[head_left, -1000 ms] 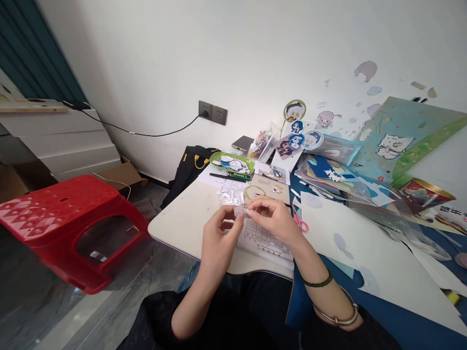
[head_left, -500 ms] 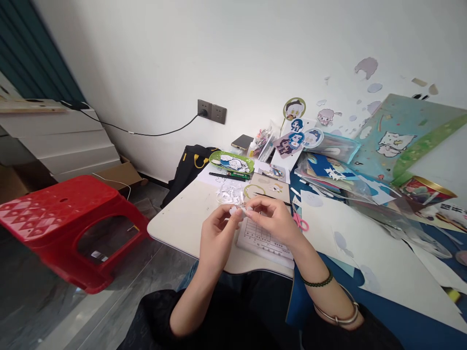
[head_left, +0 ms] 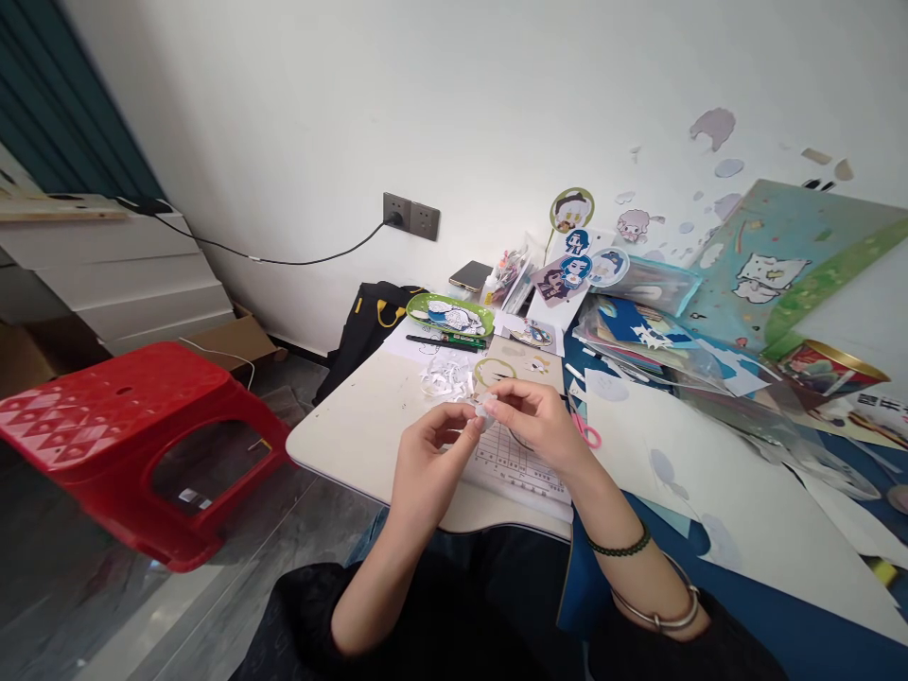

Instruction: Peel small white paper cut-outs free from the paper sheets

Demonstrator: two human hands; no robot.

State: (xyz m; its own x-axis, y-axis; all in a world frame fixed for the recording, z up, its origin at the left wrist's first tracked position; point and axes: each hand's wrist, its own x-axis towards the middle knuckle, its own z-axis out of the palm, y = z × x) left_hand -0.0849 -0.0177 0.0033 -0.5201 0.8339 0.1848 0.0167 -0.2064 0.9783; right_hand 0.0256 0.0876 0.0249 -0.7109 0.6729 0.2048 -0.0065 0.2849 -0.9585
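My left hand (head_left: 424, 463) and my right hand (head_left: 535, 424) meet above the white table (head_left: 355, 426), fingertips pinched together on a small white paper cutout (head_left: 482, 410). Under the hands lies a printed form sheet (head_left: 515, 468). Just beyond the fingers sits a pile of white paper scraps (head_left: 446, 378). Pink-handled scissors (head_left: 585, 430) lie on the table right of my right hand. Bracelets circle my right wrist.
A green tray (head_left: 446, 314), a black pen (head_left: 444, 343), sticker sheets and plastic sleeves crowd the far right of the table. A large white sheet (head_left: 709, 473) lies to the right. A red plastic stool (head_left: 134, 435) stands on the floor at left, a black bag (head_left: 369, 326) by the wall.
Both hands stay pinched on the small cutout. The fingers have shifted slightly and the piece has turned a little between them.
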